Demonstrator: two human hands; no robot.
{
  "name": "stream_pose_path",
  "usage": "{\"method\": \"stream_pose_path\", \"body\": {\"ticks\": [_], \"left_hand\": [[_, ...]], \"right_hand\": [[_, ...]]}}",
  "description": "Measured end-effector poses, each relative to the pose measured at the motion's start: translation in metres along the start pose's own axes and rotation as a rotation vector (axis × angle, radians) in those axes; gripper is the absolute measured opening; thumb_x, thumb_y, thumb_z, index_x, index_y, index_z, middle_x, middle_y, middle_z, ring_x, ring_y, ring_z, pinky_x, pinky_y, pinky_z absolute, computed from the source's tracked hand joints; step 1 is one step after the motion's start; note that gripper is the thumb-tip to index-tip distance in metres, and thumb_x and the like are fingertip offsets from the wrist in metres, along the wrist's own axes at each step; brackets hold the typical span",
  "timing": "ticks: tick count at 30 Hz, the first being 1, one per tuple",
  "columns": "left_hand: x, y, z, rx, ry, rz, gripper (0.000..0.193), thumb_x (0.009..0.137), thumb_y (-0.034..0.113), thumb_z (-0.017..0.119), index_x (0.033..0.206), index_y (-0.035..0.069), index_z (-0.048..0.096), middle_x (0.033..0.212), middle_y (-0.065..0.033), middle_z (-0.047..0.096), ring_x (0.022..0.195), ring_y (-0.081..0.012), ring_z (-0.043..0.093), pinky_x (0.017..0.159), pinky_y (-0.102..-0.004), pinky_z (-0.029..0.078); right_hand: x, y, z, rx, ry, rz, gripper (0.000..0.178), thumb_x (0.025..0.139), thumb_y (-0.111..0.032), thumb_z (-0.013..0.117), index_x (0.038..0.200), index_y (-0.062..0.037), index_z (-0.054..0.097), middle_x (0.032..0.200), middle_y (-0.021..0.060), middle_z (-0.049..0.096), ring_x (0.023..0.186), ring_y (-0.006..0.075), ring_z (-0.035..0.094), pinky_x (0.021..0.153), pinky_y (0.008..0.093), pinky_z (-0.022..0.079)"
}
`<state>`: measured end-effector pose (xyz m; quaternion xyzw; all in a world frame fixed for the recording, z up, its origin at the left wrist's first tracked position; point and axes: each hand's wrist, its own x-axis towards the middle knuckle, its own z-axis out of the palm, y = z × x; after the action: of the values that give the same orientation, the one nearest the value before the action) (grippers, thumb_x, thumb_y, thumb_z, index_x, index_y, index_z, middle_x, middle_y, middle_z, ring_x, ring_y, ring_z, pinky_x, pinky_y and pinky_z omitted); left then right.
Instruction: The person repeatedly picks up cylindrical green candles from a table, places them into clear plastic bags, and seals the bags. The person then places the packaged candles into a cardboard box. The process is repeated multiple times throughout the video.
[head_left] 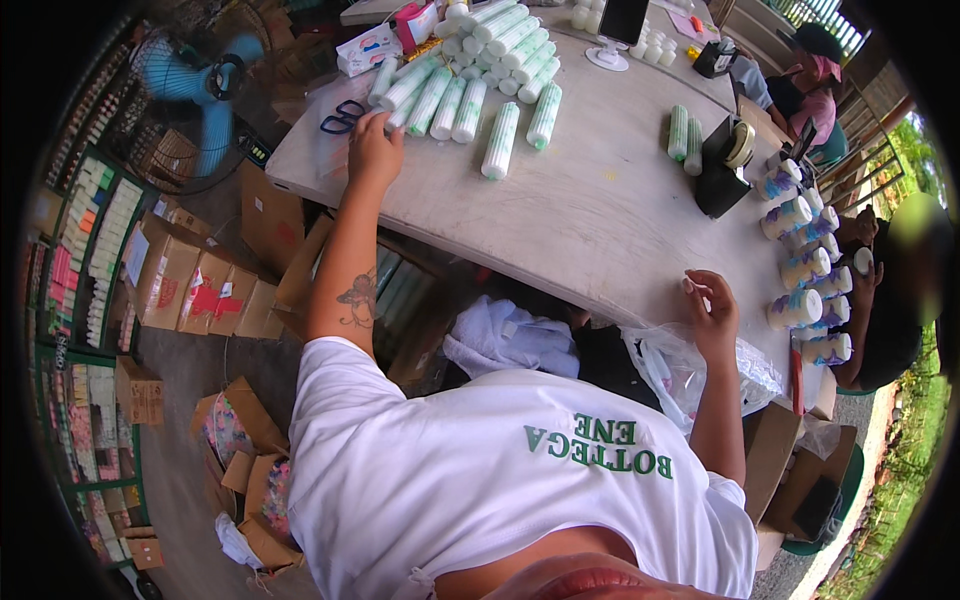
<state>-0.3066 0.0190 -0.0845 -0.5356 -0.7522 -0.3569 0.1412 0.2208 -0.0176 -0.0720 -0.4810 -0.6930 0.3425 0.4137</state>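
Note:
My left hand (375, 148) reaches to the table's left side, its fingers closed around the near end of a white wrapped cylinder with green print (408, 92). That cylinder lies at the edge of a pile of similar cylinders (510, 42). Two more, including one wrapped cylinder (501, 140), lie apart from the pile. Dark-handled scissors (343, 117) rest beside my left hand. Above the table's near right part, my right hand (712, 305) has loosely bent fingers held apart, with no object visible in them. Clear plastic bags (665, 365) hang at the edge below it.
A black tape dispenser (722, 170) stands beside two green-printed cylinders (685, 140). Several white containers with blue-purple patterns (803, 267) line the right edge, near a co-worker's hand (868, 275). Another person (815, 90) sits at the far right. A blue fan (205, 80) and cartons (190, 285) stand left.

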Motion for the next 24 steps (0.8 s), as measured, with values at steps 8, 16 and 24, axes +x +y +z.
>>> {"method": "stream_pose_path", "body": {"ticks": [8, 16, 24], "left_hand": [[-0.021, -0.085, -0.027, 0.076, -0.198, -0.021, 0.032, 0.087, 0.029, 0.057, 0.112, 0.009, 0.063, 0.119, -0.0170, 0.056, 0.107, -0.0331, 0.055, 0.091, -0.0372, 0.044], [0.008, -0.143, -0.025, 0.386, -0.406, -0.130, 0.053, 0.089, 0.054, 0.044, 0.134, 0.026, 0.047, 0.139, -0.0103, 0.042, 0.124, -0.0320, 0.042, 0.103, -0.0417, 0.034], [0.021, -0.123, -0.004, 0.406, -0.377, -0.118, 0.048, 0.091, 0.051, 0.043, 0.126, 0.019, 0.055, 0.132, -0.0053, 0.048, 0.119, -0.0317, 0.047, 0.101, -0.0422, 0.036]], "right_hand": [[-0.011, 0.008, 0.002, -0.176, 0.069, -0.027, 0.010, 0.084, -0.006, 0.065, 0.092, -0.0004, 0.063, 0.092, 0.0085, 0.063, 0.087, 0.0158, 0.061, 0.078, 0.0261, 0.048], [-0.010, -0.002, 0.009, -0.246, 0.114, -0.138, 0.010, 0.080, -0.006, 0.066, 0.090, -0.0031, 0.064, 0.090, 0.0106, 0.062, 0.085, 0.0253, 0.061, 0.074, 0.0311, 0.049], [-0.024, 0.000, -0.014, -0.027, 0.049, -0.093, 0.009, 0.084, -0.008, 0.064, 0.090, -0.0013, 0.064, 0.092, 0.0097, 0.064, 0.087, 0.0218, 0.061, 0.076, 0.0307, 0.049]]}}
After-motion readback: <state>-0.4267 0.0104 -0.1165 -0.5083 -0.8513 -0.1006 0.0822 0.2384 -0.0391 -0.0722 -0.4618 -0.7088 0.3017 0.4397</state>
